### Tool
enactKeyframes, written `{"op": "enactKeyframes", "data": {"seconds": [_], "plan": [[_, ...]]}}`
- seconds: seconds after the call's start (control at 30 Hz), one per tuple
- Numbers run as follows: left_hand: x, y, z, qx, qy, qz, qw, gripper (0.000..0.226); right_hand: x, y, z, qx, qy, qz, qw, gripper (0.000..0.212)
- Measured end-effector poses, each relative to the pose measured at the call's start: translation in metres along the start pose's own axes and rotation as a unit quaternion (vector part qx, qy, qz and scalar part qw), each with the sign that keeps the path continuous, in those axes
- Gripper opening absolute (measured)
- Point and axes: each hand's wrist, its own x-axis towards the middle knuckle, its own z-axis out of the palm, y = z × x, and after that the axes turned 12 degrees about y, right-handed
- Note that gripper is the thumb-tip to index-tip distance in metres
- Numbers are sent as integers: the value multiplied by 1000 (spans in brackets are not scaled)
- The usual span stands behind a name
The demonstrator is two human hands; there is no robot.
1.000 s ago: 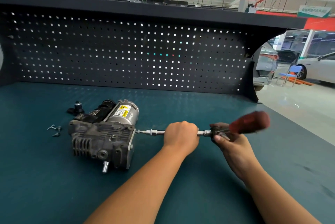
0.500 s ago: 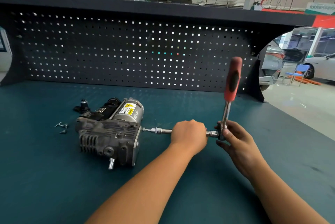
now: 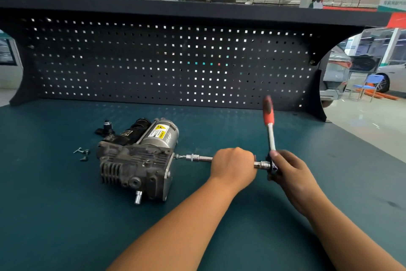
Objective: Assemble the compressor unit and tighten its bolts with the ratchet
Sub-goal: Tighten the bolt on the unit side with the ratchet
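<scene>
The compressor unit (image 3: 134, 161) lies left of centre on the teal bench (image 3: 66, 216). The ratchet (image 3: 271, 136) stands handle-up, with its extension bar (image 3: 201, 158) running level into a bolt on the unit's right face. My left hand (image 3: 234, 166) wraps the bar and my right hand (image 3: 290, 174) grips the ratchet head. Short, square swings should serve best. About 3 loose bolts (image 3: 81, 153) wait just left of the unit.

We see the grimy grey cast-metal compressor unit (image 3: 136, 161) lying on the teal bench top (image 3: 66, 226), small loose bolts (image 3: 82, 154) just left of it, and the chrome ratchet (image 3: 270, 133) with its red handle near upright, its long extension bar (image 3: 198, 158) running level into the unit's right face.
</scene>
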Motion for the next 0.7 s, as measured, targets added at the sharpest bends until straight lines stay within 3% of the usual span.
{"op": "enactKeyframes", "data": {"seconds": [0.13,0.33,0.47,0.6,0.7], "plan": [[7,1,-5,-3,-5,-31,1000,27,4,-2,-9,70,-66,-54,994,27],[1,0,-6,-16,-11,-14,1000,16,1,0,-1,-41,-10,-69,997,12],[-3,3,-7,-21,20,-1,1000,25,4,2,0,-100,2,-37,994,37],[1,0,-10,7,-25,10,1000,19,4,1,-10,-6,-65,-57,996,20],[6,0,-14,14,-47,0,999,17,8,1,-19,54,-115,-57,990,31]]}}
